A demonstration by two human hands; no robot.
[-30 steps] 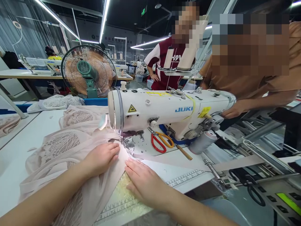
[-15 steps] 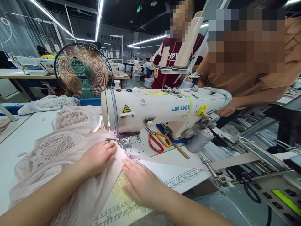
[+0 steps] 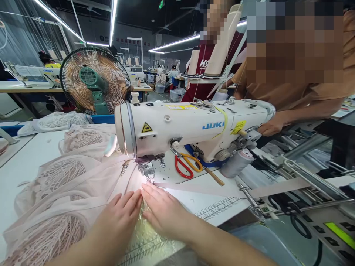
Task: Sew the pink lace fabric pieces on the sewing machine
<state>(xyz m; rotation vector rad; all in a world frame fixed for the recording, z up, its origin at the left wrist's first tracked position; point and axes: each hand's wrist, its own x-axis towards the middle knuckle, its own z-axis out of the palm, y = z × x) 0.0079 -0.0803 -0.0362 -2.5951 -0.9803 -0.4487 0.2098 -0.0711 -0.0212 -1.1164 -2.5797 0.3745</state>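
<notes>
Near the front edge of the bench, the left hand and right hand are lying flat and open, side by side, pressing the pale pink fabric down, gripping nothing. Fingertips are pointing toward the presser foot just beyond; creeping closer could risk a needle strike, or loose folds could bunch under the sewing machine

left hand slid back beside right hand, pink fabric drawn nearer
</notes>
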